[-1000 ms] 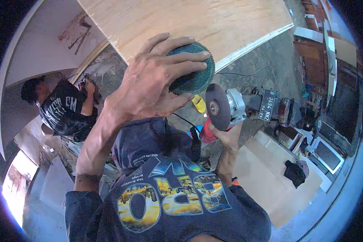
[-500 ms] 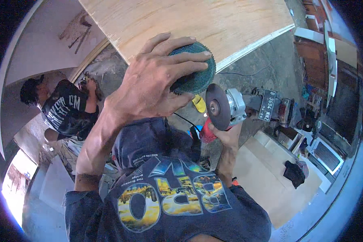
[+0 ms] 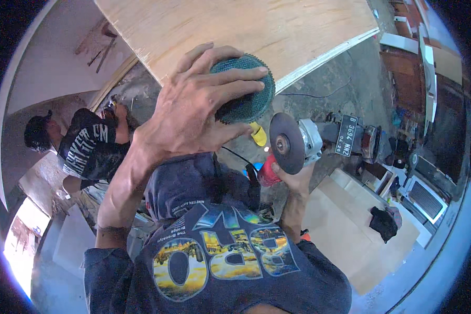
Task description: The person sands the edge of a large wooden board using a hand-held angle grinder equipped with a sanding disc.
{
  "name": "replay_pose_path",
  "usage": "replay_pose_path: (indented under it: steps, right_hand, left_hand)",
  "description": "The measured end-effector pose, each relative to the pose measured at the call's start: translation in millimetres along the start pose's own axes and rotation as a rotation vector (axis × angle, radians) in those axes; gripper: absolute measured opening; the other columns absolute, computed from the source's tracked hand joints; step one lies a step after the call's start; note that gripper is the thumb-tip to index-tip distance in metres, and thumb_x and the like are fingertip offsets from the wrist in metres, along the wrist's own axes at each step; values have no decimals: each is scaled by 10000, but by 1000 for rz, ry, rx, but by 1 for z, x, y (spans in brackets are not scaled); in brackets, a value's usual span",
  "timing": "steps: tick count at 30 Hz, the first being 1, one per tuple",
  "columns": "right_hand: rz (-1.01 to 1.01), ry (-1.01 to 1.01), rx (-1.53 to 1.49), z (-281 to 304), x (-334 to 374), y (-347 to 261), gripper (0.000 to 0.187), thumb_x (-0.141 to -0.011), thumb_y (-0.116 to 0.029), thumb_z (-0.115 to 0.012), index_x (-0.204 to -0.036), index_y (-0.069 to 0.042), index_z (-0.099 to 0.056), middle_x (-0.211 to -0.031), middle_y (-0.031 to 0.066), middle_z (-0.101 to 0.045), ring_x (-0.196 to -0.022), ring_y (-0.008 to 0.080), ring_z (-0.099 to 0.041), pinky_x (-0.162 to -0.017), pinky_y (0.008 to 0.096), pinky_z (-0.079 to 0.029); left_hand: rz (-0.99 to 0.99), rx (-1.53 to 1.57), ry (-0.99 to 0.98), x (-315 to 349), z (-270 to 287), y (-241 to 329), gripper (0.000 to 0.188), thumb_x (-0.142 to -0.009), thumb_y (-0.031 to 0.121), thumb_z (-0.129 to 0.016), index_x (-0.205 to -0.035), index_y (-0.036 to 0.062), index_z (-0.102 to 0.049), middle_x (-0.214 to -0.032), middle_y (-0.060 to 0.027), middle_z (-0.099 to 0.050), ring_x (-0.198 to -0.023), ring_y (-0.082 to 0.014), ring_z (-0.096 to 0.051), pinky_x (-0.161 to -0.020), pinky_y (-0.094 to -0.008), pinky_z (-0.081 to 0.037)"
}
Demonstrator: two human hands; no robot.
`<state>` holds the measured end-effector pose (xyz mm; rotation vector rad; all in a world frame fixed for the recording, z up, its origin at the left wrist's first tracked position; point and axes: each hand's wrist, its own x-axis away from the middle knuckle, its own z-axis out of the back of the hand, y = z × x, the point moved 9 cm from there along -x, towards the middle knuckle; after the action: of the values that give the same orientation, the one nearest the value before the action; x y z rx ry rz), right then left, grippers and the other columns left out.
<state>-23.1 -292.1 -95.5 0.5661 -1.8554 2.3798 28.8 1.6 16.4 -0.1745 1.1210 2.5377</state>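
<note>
My left hand (image 3: 199, 97) is raised in front of the near edge of a plywood panel. Between its spread fingers and thumb it holds a round, dark green abrasive disc (image 3: 251, 97) with a woven, mesh-like face. To the right and a little lower, my right hand (image 3: 296, 180) is wrapped round the red body of an angle grinder (image 3: 269, 171). A dark grey disc (image 3: 286, 144) is fitted on the grinder's silver head, turned toward my left hand and apart from the green disc. The palm side of my right hand is hidden behind the tool.
The pale plywood panel (image 3: 235, 31) lies just beyond my hands. At the left a co-worker in a black shirt (image 3: 91, 144) bends over a tool. A yellow object (image 3: 258, 134) is below the green disc. A motorbike with a plate (image 3: 346, 136) stands right, near boards (image 3: 361, 230) and a black cloth (image 3: 383, 224).
The grinder has turned slightly, showing more of its disc's face. My left hand and the green disc have shifted a little left. The co-worker has moved slightly.
</note>
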Motion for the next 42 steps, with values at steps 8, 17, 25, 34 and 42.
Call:
replay_pose_path:
  steps: [8, 17, 25, 34, 42]
  right_hand:
    - [88, -51, -72, -18, -7, -23, 993, -562, -111, -966, -1426, 11, -490, -1338, 145, -644, -1234, 245, -650, -1060, 400, -507]
    - [27, -51, -19, -16, -7, -16, 923, -550, -140, -961, -1355, -6, -530, -1259, 107, -665, -1136, 202, -662, -1008, 375, -523]
    - [-1, -14, -16, -15, -7, -18, 890, -546, -147, -971, -1316, -26, -541, -1225, 95, -671, -1113, 199, -667, -987, 379, -532]
    - [57, -18, -9, -18, -6, -16, 877, -562, -151, -971, -1316, -28, -541, -1235, 96, -668, -1127, 197, -663, -996, 380, -526]
    - [20, -55, -111, -23, -7, -22, 882, -568, -157, -967, -1332, -15, -547, -1243, 101, -667, -1124, 199, -664, -1004, 379, -523]
  left_hand:
    - [29, 16, 11, -1, -2, -4, 789, -635, 278, -884, -1376, 167, -636, -1496, -35, -614, -1414, -294, -535, -1238, -557, -320]
    - [37, 4, -5, 0, -2, -5, 786, -642, 263, -877, -1372, 141, -616, -1493, -58, -602, -1433, -289, -525, -1249, -563, -306]
    - [16, 1, -6, 1, -3, -6, 776, -655, 281, -876, -1375, 148, -618, -1502, -61, -597, -1443, -287, -519, -1249, -563, -308]
    - [13, -3, -5, 4, -1, -2, 771, -656, 274, -862, -1376, 148, -617, -1501, -63, -597, -1438, -292, -523, -1244, -570, -315]
    - [20, 1, -15, 4, 1, -2, 787, -638, 254, -871, -1375, 147, -616, -1493, -65, -602, -1440, -291, -520, -1239, -567, -324]
